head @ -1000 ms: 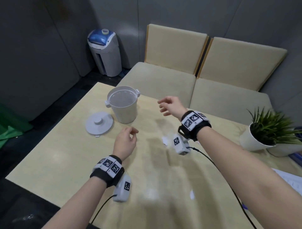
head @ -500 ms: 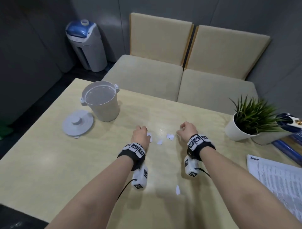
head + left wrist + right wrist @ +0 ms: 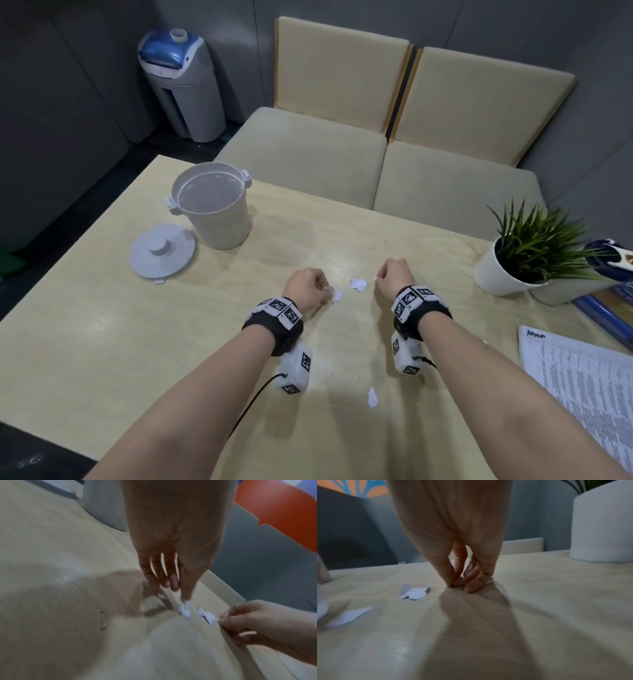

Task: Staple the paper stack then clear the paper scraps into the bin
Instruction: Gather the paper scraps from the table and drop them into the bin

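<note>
Several white paper scraps lie mid-table: one (image 3: 358,283) between my hands, one (image 3: 336,295) by my left hand, one (image 3: 372,397) nearer me. My left hand (image 3: 323,291) is down on the table, thumb and finger pinching a scrap (image 3: 186,603). My right hand (image 3: 378,277) pinches a tiny scrap (image 3: 217,618) against the tabletop, its fingertips (image 3: 452,584) pressed together. The open white bin (image 3: 212,205) stands at the far left with its lid (image 3: 162,250) beside it. The printed paper stack (image 3: 582,377) lies at the right edge.
A potted plant (image 3: 524,253) stands at the far right, with blue items (image 3: 603,308) behind the stack. A small loose staple (image 3: 102,620) lies on the table (image 3: 102,342). Two cushioned seats (image 3: 308,154) are beyond the far edge. A water dispenser (image 3: 181,85) stands in the corner.
Both hands dropped from near the bin to the scraps in the middle of the table, and their fingers closed on scraps. The head view swung right, showing the paper stack.
</note>
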### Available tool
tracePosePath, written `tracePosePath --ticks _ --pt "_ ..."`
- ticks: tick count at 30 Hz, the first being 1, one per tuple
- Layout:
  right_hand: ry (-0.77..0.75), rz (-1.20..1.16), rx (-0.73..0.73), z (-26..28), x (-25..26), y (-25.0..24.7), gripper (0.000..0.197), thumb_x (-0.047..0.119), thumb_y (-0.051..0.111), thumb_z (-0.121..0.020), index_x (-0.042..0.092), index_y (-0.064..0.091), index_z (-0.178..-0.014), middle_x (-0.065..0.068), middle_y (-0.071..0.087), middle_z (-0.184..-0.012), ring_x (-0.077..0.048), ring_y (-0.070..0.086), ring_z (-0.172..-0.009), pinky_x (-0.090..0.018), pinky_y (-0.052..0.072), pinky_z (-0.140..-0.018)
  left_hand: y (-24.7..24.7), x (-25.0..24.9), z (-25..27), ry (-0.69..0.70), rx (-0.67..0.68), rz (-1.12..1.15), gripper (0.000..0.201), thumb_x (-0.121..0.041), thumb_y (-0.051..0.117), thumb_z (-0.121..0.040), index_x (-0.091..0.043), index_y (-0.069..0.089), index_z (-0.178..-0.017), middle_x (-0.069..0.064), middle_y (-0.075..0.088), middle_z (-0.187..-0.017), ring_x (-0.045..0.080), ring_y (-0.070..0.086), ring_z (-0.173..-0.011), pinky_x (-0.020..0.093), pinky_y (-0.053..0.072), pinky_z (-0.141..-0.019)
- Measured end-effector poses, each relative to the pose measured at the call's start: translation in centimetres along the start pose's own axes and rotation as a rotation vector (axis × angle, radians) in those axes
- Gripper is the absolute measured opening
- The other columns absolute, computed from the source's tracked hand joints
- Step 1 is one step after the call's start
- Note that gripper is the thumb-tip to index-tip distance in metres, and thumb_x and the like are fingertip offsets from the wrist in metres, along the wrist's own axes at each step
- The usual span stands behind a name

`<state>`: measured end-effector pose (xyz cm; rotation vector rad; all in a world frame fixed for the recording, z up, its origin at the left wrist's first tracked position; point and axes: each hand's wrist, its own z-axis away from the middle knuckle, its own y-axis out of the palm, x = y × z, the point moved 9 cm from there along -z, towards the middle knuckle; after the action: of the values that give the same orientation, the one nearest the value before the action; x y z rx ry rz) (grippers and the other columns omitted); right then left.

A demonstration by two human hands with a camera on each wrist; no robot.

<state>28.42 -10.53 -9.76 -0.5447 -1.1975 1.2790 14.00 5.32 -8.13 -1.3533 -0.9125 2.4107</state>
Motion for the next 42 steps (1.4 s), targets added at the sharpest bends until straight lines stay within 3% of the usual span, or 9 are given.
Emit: tracePosePath --ticks 6,9,11,16,22,27,32,38,42 --pt "0.108 -0.227 0.027 0.3 -1.8 -0.2 0.029 0.012 0.065 -0.081 0.008 0.056 -0.109 -0.012 0.059 -0.118 -0.03 0.057 -0.108 -0.029 0.043 -0.082 2.4 -0.9 0.0 -0.044 0.029 -0.074 0.025 -0.018 0.069 -0.076 -0.015 0.054 -0.096 0.009 0.069 -0.096 0.029 0.063 -0.09 0.031 0.047 -0.073" --pt "0.111 -0.265 0.048 0.6 -1.7 0.0 0.008 0.01 0.066 -0.079 0.015 0.06 -0.077 -0.01 0.066 -0.109 -0.029 0.061 -0.102 -0.028 0.046 -0.081 2.7 -1.0 -0.3 -0.068 0.027 -0.132 0.038 -0.018 0.071 -0.075 -0.016 0.05 -0.107 0.009 0.066 -0.1 0.031 0.062 -0.093 0.035 0.05 -0.078" --pt "0.142 -0.326 0.073 0.6 -2.2 0.4 0.022 0.01 0.07 -0.076 0.018 0.054 -0.063 -0.009 0.066 -0.093 -0.027 0.061 -0.085 -0.027 0.047 -0.074 2.7 -1.1 -0.5 -0.075 0.027 -0.17 0.033 -0.014 0.071 -0.074 -0.015 0.054 -0.102 0.01 0.065 -0.103 0.031 0.062 -0.095 0.035 0.051 -0.077" --pt "0.15 -0.536 0.135 1.3 -1.7 0.4 0.017 0.008 0.075 -0.07 0.016 0.06 -0.071 -0.003 0.062 -0.067 -0.015 0.052 -0.053 -0.025 0.043 -0.054 2.8 -1.4 -0.6 -0.114 0.05 -0.221 0.018 -0.009 0.066 -0.078 -0.014 0.062 -0.094 0.01 0.067 -0.106 0.031 0.063 -0.098 0.032 0.051 -0.078" --pt "-0.012 -0.356 0.145 2.6 1.6 1.3 0.032 0.005 0.07 -0.071 0.017 0.057 -0.097 -0.002 0.057 -0.082 -0.018 0.057 -0.07 -0.024 0.045 -0.058 2.7 -1.4 -0.5 -0.104 0.048 -0.23 0.016 -0.012 0.062 -0.081 -0.004 0.066 -0.095 0.012 0.064 -0.112 0.032 0.063 -0.1 0.04 0.054 -0.087" --pt "-0.02 -0.177 0.083 2.6 2.5 1.5 0.016 0.007 0.065 -0.074 0.018 0.055 -0.077 -0.01 0.067 -0.108 -0.029 0.062 -0.098 -0.032 0.05 -0.081 2.2 -0.5 0.4 -0.061 0.052 -0.188 0.002 -0.012 0.064 -0.079 -0.014 0.065 -0.078 0.007 0.071 -0.096 0.028 0.064 -0.093 0.032 0.051 -0.077" --pt "-0.007 -0.155 0.139 2.9 2.8 1.4 0.014 0.016 0.066 -0.078 0.019 0.055 -0.069 -0.012 0.067 -0.11 -0.031 0.062 -0.102 -0.034 0.051 -0.086 0.3 0.8 1.2 -0.038 -0.001 -0.074 0.023 -0.015 0.067 -0.072 -0.024 0.051 -0.061 -0.008 0.057 -0.067 0.018 0.055 -0.073 0.024 0.037 -0.057" --pt "0.084 -0.371 0.143 3.4 0.9 1.2 0.01 0.009 0.066 -0.074 0.014 0.06 -0.067 -0.006 0.065 -0.077 -0.019 0.058 -0.064 -0.024 0.047 -0.057 -2.2 2.4 2.7 0.0 -0.071 -0.031 0.023 -0.013 0.068 -0.072 -0.024 0.051 -0.061 -0.008 0.055 -0.062 0.016 0.051 -0.065 0.021 0.033 -0.051" --pt "0.108 -0.505 0.082 3.6 0.5 0.6 0.017 0.014 0.068 -0.07 0.016 0.055 -0.06 -0.007 0.064 -0.074 -0.024 0.057 -0.067 -0.024 0.04 -0.052 -2.7 3.6 3.8 0.001 -0.092 -0.011 0.024 -0.013 0.07 -0.072 -0.024 0.051 -0.062 -0.008 0.053 -0.061 0.014 0.049 -0.061 0.021 0.032 -0.052"
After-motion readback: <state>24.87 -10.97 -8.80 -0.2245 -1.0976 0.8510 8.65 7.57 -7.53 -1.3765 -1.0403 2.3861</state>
